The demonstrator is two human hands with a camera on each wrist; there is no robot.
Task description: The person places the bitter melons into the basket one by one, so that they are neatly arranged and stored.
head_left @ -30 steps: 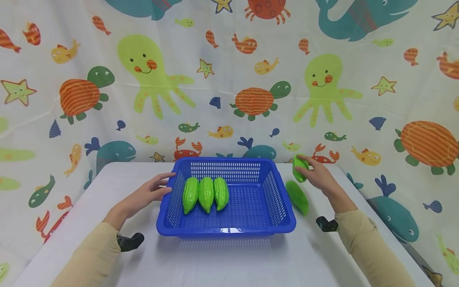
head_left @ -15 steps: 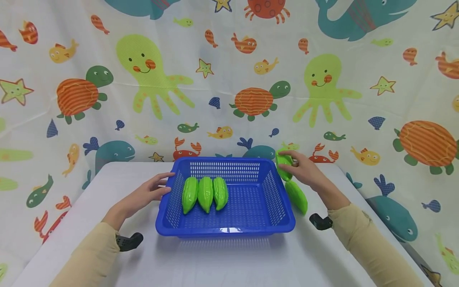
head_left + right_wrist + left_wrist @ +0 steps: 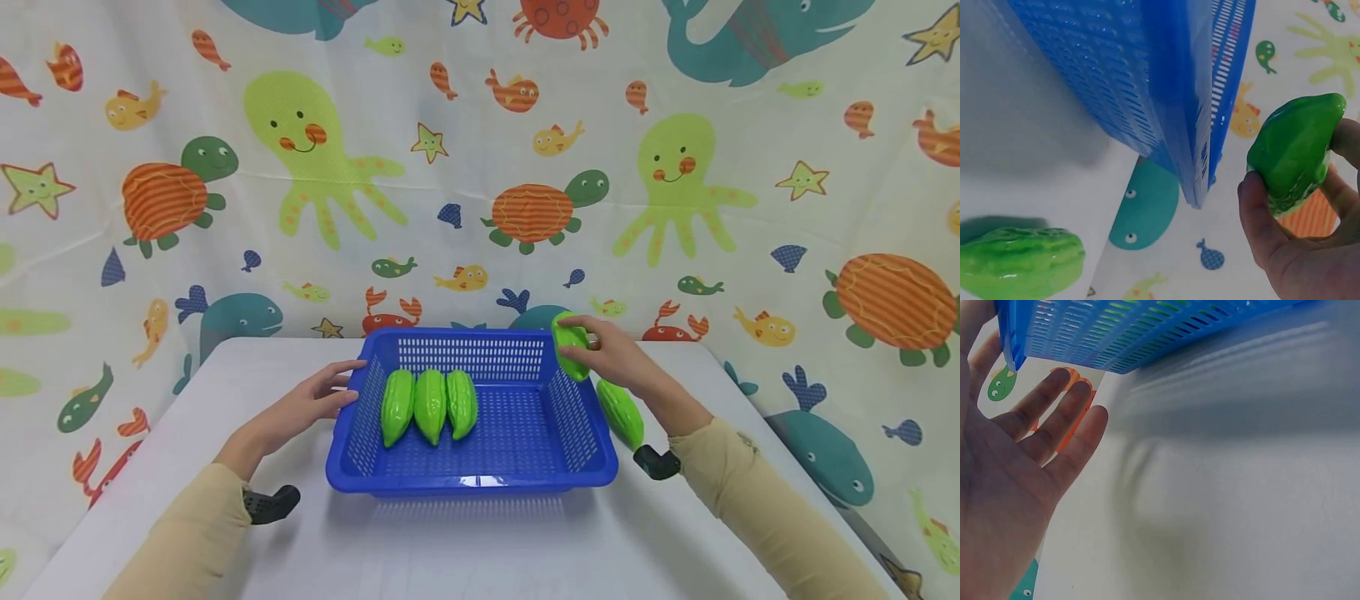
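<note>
- The table (image 3: 480, 550) fills the lower view, with a sea-creature curtain (image 3: 480, 167) hung behind it.
- The blue basket (image 3: 472, 482) sits mid-table. Three green toy gourds (image 3: 430, 406) lie side by side in its left half, long axes running 12 to 6 o'clock, touching one another.
- Your right hand (image 3: 618, 358) is at the basket's 1 o'clock corner, raised off the table. Thumb and fingers curl round a held gourd (image 3: 570, 340); the right wrist view confirms it, the held gourd (image 3: 1294, 150) pinched between thumb and fingers (image 3: 1263, 212), just beside the basket's outer corner (image 3: 1204, 125).
- That held gourd hangs above the rim at the far right corner, its long axis tilted roughly 11 to 5 o'clock. The free basket floor lies at 8 o'clock from your grip, to the right of the three gourds in the row.
- A spare gourd (image 3: 621, 412) lies on the table just outside the basket's right wall, at 5 o'clock from your right hand, long axis about 11 to 5 o'clock. Your right hand is far the nearer to it.
- Your left hand (image 3: 311, 404) rests at the basket's left rim, about 9 o'clock. Fingers are straight and spread, touching the rim and gripping nothing; the left wrist view shows the open palm (image 3: 1016, 475) below the basket edge (image 3: 1016, 344).
</note>
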